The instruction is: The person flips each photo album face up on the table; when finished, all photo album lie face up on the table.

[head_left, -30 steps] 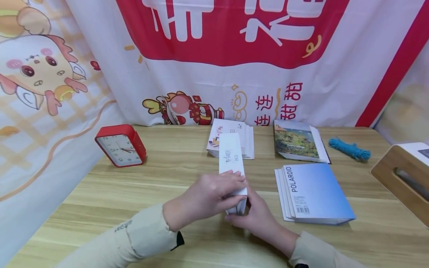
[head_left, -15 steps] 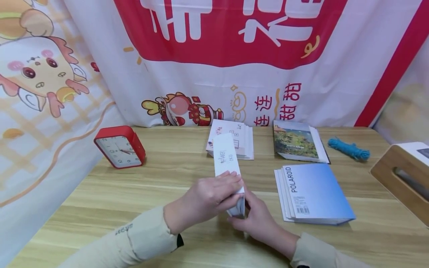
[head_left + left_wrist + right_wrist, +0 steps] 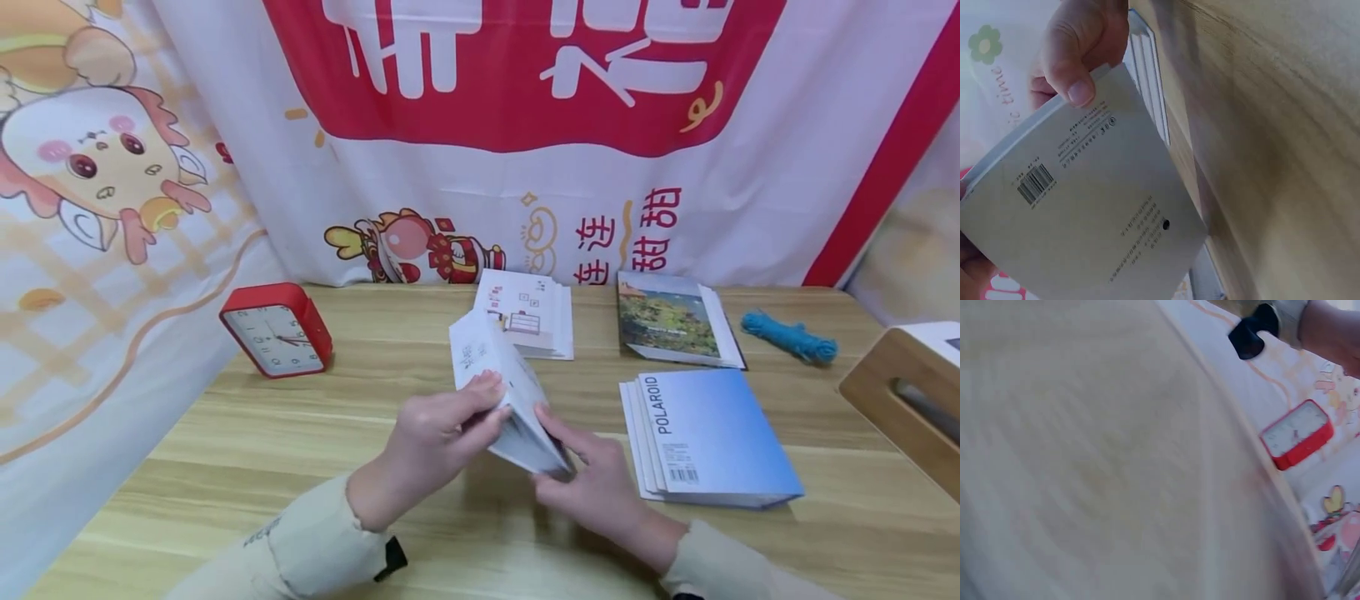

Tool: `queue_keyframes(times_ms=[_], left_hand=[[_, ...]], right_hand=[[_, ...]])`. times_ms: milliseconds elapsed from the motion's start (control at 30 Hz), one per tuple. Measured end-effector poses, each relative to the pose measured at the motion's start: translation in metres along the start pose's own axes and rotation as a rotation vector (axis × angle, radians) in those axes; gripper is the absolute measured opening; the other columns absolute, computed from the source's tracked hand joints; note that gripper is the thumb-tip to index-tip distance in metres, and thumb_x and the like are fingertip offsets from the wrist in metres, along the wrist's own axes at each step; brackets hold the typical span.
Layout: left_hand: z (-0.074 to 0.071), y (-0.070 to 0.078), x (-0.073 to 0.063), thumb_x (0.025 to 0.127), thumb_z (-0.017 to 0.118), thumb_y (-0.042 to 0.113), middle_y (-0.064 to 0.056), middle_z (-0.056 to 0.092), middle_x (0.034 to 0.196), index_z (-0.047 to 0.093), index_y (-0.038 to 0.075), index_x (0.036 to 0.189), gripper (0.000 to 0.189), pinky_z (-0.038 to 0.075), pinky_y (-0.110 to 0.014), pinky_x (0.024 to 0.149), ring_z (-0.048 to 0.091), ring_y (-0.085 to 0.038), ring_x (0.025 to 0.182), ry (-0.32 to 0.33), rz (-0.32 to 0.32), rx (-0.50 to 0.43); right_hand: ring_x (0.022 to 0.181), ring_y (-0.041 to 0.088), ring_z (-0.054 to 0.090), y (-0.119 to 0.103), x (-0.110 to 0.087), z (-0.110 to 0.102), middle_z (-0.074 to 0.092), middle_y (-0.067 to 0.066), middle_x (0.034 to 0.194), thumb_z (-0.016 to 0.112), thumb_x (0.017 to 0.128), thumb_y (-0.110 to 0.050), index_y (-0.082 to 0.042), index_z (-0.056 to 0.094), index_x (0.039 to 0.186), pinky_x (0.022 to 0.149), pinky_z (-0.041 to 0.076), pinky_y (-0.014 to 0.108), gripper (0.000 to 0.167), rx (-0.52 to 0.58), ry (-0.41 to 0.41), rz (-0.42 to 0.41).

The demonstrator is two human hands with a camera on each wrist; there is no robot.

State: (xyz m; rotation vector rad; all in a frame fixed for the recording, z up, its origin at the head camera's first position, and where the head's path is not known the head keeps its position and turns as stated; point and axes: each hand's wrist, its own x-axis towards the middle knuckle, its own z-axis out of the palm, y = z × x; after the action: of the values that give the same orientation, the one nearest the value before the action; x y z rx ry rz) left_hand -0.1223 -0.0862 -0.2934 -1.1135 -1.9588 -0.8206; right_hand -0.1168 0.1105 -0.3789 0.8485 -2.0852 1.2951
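A thick white book (image 3: 478, 343) with printing on its spine hangs tilted over the table between both hands. The left hand (image 3: 431, 446) grips it along the spine, fingers over the top and thumb on the near side. At the lower right edge, the right hand (image 3: 592, 483) holds the book between thumb and fingers. In the left wrist view, the back cover (image 3: 1091, 181) shows a barcode and small text, with the right thumb pressed on a corner. Only part of the left hand (image 3: 1335, 331) appears in the right wrist view, which is mostly blurred table.
A blue POLAROID book (image 3: 712, 433) lies to the right, with a landscape-covered book (image 3: 660, 317) behind it. A white illustrated book (image 3: 525, 304) lies at the back. A red clock (image 3: 277, 329) stands left; blue cord (image 3: 791, 336) and a wooden-sided box (image 3: 892, 383) are right.
The book has turned: its spine top has swung left and it has tilted, bringing a broad cover into view. Both hands keep hold; the left has shifted left, the right slightly right.
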Motion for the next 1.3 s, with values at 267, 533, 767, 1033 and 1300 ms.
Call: queue_keyframes(times_ms=[267, 533, 767, 1033, 1300], left_hand=[[-0.004, 0.002, -0.022, 0.07, 0.072, -0.008, -0.018, 0.069, 0.09, 0.071, -0.005, 0.087, 0.017, 0.054, -0.017, 0.066, 0.068, -0.022, 0.086, 0.088, -0.249, -0.134], [-0.005, 0.012, -0.045, 0.065, 0.07, -0.017, -0.017, 0.071, 0.086, 0.069, -0.003, 0.086, 0.025, 0.054, -0.019, 0.066, 0.068, -0.017, 0.083, 0.106, -0.489, -0.186], [-0.006, 0.018, -0.054, 0.069, 0.067, -0.015, -0.017, 0.07, 0.094, 0.07, -0.001, 0.085, 0.021, 0.054, -0.022, 0.071, 0.068, -0.021, 0.088, 0.102, -0.872, -0.281], [-0.004, 0.01, -0.062, 0.071, 0.065, -0.01, -0.018, 0.067, 0.104, 0.069, -0.003, 0.091, 0.021, 0.053, -0.023, 0.077, 0.066, -0.025, 0.095, 0.066, -1.168, -0.373], [0.004, 0.002, -0.069, 0.072, 0.065, -0.009, -0.02, 0.066, 0.106, 0.068, -0.006, 0.094, 0.022, 0.053, -0.024, 0.078, 0.065, -0.026, 0.098, 0.062, -1.181, -0.415]], right_hand=[[0.099, 0.016, 0.064, 0.009, 0.007, -0.016, 0.066, 0.018, 0.105, 0.075, 0.052, 0.006, -0.003, 0.066, 0.111, 0.084, 0.049, 0.017, 0.06, 0.049, -0.003, -0.183], [0.102, 0.02, 0.064, 0.013, 0.01, -0.02, 0.067, 0.015, 0.105, 0.078, 0.056, 0.005, -0.001, 0.067, 0.107, 0.088, 0.048, 0.022, 0.053, 0.136, -0.145, -0.225], [0.104, 0.021, 0.063, 0.015, 0.007, -0.014, 0.067, 0.011, 0.108, 0.079, 0.061, 0.0, -0.003, 0.07, 0.104, 0.093, 0.045, 0.021, 0.044, 0.096, -0.259, -0.218], [0.101, 0.019, 0.064, 0.017, 0.004, -0.005, 0.069, 0.007, 0.107, 0.078, 0.058, -0.001, -0.007, 0.071, 0.102, 0.095, 0.042, 0.018, 0.045, -0.037, -0.281, -0.274], [0.103, 0.021, 0.063, 0.022, 0.001, -0.003, 0.068, 0.006, 0.108, 0.079, 0.059, -0.001, -0.009, 0.069, 0.102, 0.098, 0.041, 0.018, 0.044, -0.072, -0.325, -0.241]])
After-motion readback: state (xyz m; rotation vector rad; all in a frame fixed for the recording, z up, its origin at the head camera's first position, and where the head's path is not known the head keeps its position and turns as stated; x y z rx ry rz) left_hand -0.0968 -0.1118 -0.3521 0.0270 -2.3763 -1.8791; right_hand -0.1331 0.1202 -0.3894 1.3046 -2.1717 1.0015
